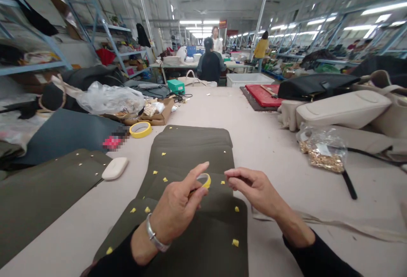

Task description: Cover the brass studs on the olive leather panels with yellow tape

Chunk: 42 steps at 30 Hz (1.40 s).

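Observation:
My left hand (pixel 181 205) is closed on a small yellow tape roll (pixel 206 181), its index finger raised above the roll. To the right, my right hand (pixel 254 186) has its thumb and fingertips pressed together. Whatever lies between them, if anything, is too small to name. Both hands are over dark olive panels (pixel 197 150) that overlap in a row on the table. Several small yellow tape pieces (pixel 235 242) are stuck on the panels. One piece lies just below my right fingertips.
Left are a larger yellow tape roll (pixel 140 129), a white rounded case (pixel 115 168) and another olive panel (pixel 47 196). Right are a bag of gold hardware (pixel 327 154), beige bags (pixel 346 109) and a red board (pixel 260 95). People are farther back.

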Tool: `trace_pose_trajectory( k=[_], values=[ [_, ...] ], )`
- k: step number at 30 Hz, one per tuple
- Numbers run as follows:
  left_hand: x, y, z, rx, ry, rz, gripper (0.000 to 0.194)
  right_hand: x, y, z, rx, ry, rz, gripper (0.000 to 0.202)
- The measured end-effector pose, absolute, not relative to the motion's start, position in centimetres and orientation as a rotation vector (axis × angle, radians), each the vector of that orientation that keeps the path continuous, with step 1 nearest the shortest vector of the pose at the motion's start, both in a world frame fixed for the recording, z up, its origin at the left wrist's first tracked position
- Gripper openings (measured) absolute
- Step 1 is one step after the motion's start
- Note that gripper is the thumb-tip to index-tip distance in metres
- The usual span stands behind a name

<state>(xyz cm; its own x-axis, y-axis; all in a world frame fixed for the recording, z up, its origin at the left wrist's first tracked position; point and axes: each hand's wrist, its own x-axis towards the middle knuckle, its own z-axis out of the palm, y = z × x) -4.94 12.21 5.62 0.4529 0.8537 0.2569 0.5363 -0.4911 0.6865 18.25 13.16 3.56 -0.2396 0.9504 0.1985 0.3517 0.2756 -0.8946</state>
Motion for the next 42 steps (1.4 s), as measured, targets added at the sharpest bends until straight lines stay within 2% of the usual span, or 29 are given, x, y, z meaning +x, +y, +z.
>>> trace_pose_trajectory(
  k=[7,15,21,24,27,31,33,36,42],
  values=[
    [-1.9,13.5,4.9,2.346,1.141,0.812,0.049,17.5,13.0,4.5,-0.908,-2.055,0.52,0.023],
    [0.0,13.5,4.2,2.529,1.158,0.774,0.044,18.4,12.9,3.5,-0.918,-2.071,0.271,0.015],
    [0.1,13.4,4.5,2.51,1.136,0.766,0.019,17.9,12.2,2.7,-1.024,-2.024,0.078,0.017],
    [-0.5,13.9,4.5,2.517,1.131,0.742,0.017,17.1,12.1,2.6,-1.061,-2.001,0.058,0.017],
    [-1.0,14.6,4.0,2.624,1.142,0.758,0.021,16.0,12.3,2.8,-1.192,-1.879,0.263,0.015],
    [-0.9,14.6,3.9,2.788,1.115,0.898,0.024,15.2,13.5,3.0,-1.413,-1.458,0.866,0.013],
    [-0.7,14.4,3.9,2.808,1.057,0.974,0.025,15.6,14.5,2.9,-1.439,-1.251,1.034,0.016],
    [-0.8,14.7,3.3,2.798,1.073,0.957,0.023,17.0,15.8,2.1,-1.475,-1.089,1.154,0.025],
    [-1.7,17.1,-0.3,2.86,1.247,0.527,0.015,19.0,16.7,-0.2,-1.562,-1.209,1.194,0.037]
  ],
)
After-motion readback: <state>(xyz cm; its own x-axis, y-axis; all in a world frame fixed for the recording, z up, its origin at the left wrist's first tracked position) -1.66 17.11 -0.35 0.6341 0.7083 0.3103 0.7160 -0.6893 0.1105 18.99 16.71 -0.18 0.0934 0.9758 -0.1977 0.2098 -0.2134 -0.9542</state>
